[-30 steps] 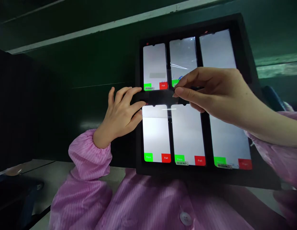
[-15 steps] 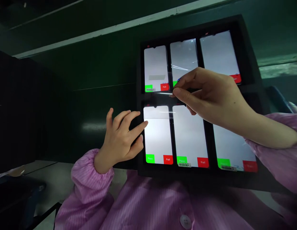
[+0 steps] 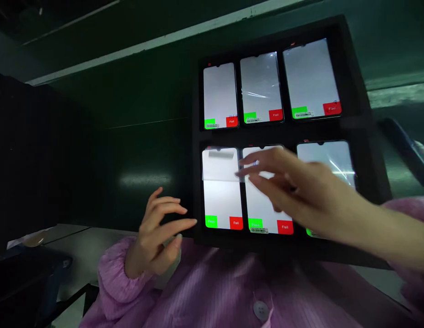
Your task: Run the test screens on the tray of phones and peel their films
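Note:
My right hand [image 3: 293,182], somewhat blurred, is over the front row of phones. Its fingertips are at the right edge of a small clear film [image 3: 223,168], which carries a grey strip near its top and appears held between finger and thumb. The film overlies the upper part of the front-left phone [image 3: 222,196], whose white screen has green Pass and red Fail boxes. Under the right hand, the front-middle phone [image 3: 269,205] is partly hidden. My left hand [image 3: 160,232] is open with fingers spread, left of the tray's front corner, holding nothing.
Several lit phones lie in two rows in a black tray [image 3: 217,138] on a dark green surface [image 3: 140,150]. The back row includes a left phone [image 3: 219,95], a middle phone [image 3: 261,82] and a right phone [image 3: 310,75]. A dark object [image 3: 406,150] stands at right.
My right hand has moved toward me with the clear film, from between the rows onto the front-left phone. My left hand has drawn back left and down, away from the tray.

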A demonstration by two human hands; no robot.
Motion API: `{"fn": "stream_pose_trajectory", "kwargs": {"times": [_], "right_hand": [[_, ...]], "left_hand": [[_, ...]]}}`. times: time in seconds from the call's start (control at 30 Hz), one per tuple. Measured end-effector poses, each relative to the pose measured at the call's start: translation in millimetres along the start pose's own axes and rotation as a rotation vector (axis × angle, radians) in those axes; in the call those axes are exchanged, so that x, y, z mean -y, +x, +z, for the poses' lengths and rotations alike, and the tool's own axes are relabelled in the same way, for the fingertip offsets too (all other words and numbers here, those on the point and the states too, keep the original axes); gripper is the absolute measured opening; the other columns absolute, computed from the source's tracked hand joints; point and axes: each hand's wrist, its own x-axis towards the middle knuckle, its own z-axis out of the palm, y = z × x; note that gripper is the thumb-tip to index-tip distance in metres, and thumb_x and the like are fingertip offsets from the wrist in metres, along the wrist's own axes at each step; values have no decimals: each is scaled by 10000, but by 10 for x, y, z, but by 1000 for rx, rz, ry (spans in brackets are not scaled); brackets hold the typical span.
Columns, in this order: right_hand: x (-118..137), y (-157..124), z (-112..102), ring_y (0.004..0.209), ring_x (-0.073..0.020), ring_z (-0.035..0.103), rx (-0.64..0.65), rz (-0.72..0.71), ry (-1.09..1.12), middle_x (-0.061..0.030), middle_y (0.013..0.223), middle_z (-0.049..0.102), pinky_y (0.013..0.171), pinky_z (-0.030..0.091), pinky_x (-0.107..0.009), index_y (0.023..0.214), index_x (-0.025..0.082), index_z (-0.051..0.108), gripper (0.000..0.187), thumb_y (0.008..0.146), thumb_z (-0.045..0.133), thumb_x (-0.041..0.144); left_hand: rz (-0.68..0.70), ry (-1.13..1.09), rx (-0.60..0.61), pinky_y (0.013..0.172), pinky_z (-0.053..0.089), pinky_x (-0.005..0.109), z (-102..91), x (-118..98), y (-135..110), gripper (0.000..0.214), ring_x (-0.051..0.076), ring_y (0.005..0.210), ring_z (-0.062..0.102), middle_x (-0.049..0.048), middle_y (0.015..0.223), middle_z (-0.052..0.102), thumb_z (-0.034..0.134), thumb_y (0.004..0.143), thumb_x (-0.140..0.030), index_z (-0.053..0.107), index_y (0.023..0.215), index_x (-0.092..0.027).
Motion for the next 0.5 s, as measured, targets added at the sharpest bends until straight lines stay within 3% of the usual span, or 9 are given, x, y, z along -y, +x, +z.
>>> {"fn": "stream_pose_trajectory", "kwargs": {"times": [0.07,0.13,0.2,0.3,0.37,0.5], "right_hand": [[50,-242,9,465,-121,596,185,-106,-93,56,740,732,460,451,-283,1413,300,595,327,1106,493,345],[64,-475,18,637,-137,694,212,-244,-218,27,861,781,558,512,-273,1407,279,614,329,1118,462,323],[38,-669,49,853,-172,722,86,-342,-391,-30,1109,802,697,550,-304,1348,254,653,316,1116,467,360],[-48,-903,137,1097,-256,671,-85,-350,-702,-64,1412,708,883,513,-427,1229,264,722,384,1102,447,501],[-114,-1073,170,1175,-281,634,-148,-306,-805,-55,1451,684,958,462,-477,1208,285,740,403,1092,446,536],[-247,-1505,84,1201,-310,605,-297,-210,-840,-99,1426,683,980,439,-505,1240,282,736,321,1095,490,429]], "left_hand": [[-45,-36,-65,1220,399,574,-47,8,-60,354,259,1167,630,53,1129,665,517,926,-122,734,1184,-231],[-37,-28,-39,1233,381,577,-51,-29,-98,374,254,1154,638,51,1116,679,518,924,-94,720,1213,-218],[14,11,32,1268,327,581,-5,-97,-108,415,248,1183,629,60,1147,678,514,906,-56,703,1248,-197],[111,48,70,1276,305,586,118,-193,-86,484,251,1235,601,96,1225,642,496,885,-8,672,1309,-162],[129,132,79,1285,262,613,192,-230,-86,492,277,1292,562,127,1310,612,505,903,-27,663,1350,-161],[72,327,90,1318,111,645,231,-207,-194,475,325,1392,482,123,1507,541,581,953,-154,666,1409,-256]]}}
